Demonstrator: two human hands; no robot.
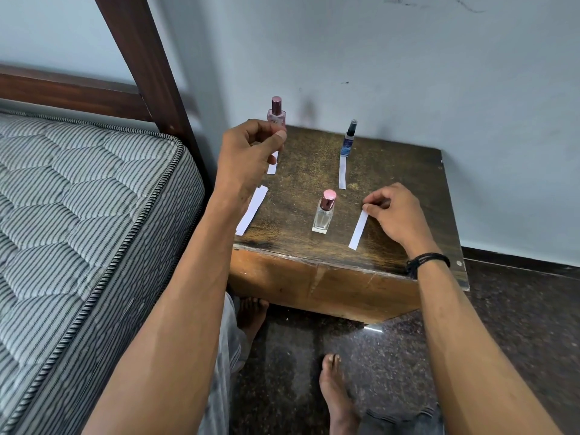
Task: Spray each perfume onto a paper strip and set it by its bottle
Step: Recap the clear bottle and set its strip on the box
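1. Found a small wooden table (395, 164) against a pale wall (408, 73), with a striped mattress (78, 199) and a dark bed frame (147, 64) to its left.
2. Logged three bottles upright on it: pink bottle (276, 112) at far left, blue bottle (349, 139) with a black cap at far middle, clear bottle (324, 216) with a pink cap near the middle.
3. Noted left hand (248, 152) raised just in front of the pink bottle, fingers curled, thumb and forefinger pinching the top of a hanging strip (272, 164). Cannot tell whether its lower end touches the tabletop.
4. Noted right hand (395, 208) low over the right side of the table, fingers curled, tips nipping the far end of a flat strip (358, 230). Lies right of the clear bottle, apart from it, pointing toward the near edge.
5. Saw a third strip (342, 172) flat just on the near side of the blue bottle, far end at the bottle's base; touching or not, cannot tell.
6. Saw spare strips (251, 210) at the table's left edge, near end overhanging, partly hidden by the left forearm.
7. Marked a black cord band (426, 262) on the right wrist, and bare feet (335, 387) on the dark speckled floor (518, 324) below.
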